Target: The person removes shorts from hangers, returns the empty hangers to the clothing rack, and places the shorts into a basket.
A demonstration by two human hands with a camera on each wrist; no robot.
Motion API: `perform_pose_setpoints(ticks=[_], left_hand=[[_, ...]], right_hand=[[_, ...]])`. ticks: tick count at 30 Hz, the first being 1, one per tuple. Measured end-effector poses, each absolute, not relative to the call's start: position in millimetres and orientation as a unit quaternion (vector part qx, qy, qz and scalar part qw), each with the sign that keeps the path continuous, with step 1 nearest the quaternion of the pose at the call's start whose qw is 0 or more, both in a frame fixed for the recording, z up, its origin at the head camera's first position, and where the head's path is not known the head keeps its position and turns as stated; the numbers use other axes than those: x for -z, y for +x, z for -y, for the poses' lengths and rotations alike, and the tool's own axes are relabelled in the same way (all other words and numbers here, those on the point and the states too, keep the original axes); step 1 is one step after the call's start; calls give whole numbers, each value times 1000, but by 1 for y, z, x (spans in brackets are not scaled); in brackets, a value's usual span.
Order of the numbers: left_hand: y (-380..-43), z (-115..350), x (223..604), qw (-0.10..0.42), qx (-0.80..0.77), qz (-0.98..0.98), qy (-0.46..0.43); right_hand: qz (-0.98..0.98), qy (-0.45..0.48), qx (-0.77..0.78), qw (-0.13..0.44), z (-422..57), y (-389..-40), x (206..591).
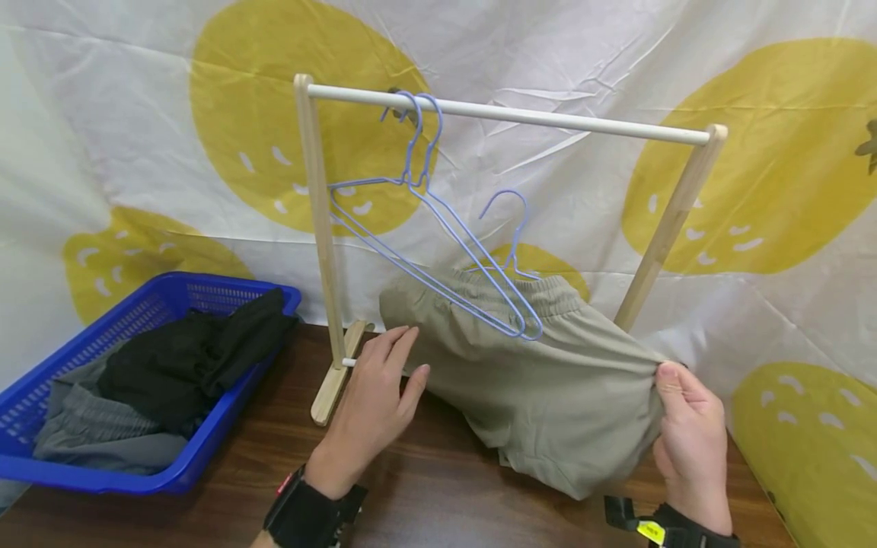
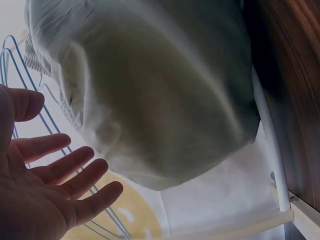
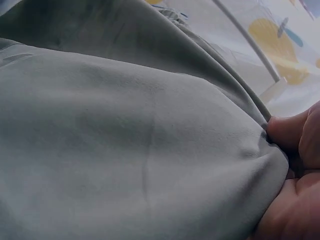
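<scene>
A pair of khaki shorts (image 1: 548,380) with an elastic waistband spreads in front of the rack. My right hand (image 1: 688,434) pinches the fabric at their right side between thumb and fingers, pulling it taut; the right wrist view shows this grip (image 3: 295,145) close up. At the waistband a lilac wire hanger (image 1: 518,228) stands with its hook below the rail, its lower part hidden by the shorts. Near the shorts' left side, my left hand (image 1: 377,388) has its fingers extended and holds nothing. In the left wrist view its spread fingers (image 2: 75,165) are beside the shorts (image 2: 160,100).
Two more lilac hangers (image 1: 418,183) hang from the white rail (image 1: 548,116) of a wooden rack (image 1: 318,228), overlapping the shorts in the head view. A blue basket (image 1: 185,476) with black clothing (image 1: 185,365) and grey clothing (image 1: 96,426) sits left on the brown table (image 1: 411,510). A patterned cloth hangs behind.
</scene>
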State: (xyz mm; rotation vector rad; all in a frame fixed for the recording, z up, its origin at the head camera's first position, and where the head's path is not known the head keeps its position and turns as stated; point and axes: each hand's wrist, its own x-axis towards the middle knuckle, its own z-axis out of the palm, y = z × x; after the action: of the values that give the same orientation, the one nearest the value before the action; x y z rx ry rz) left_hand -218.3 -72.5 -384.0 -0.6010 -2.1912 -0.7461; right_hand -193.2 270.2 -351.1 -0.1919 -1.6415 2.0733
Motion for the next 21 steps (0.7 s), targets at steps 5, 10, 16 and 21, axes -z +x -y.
perform_pose_setpoints(ticks=[5, 10, 16, 21], left_hand=[[-220, 76, 384, 375, 296, 847, -232], [-223, 79, 384, 378, 294, 847, -232], [-225, 84, 385, 380, 298, 846, -226], [-227, 88, 387, 377, 298, 850, -215]], right_hand=[[617, -44, -760, 200, -275, -195, 357], [620, -18, -766, 168, -282, -196, 362], [640, 3, -757, 132, -288, -196, 366], [663, 17, -742, 97, -290, -197, 366]])
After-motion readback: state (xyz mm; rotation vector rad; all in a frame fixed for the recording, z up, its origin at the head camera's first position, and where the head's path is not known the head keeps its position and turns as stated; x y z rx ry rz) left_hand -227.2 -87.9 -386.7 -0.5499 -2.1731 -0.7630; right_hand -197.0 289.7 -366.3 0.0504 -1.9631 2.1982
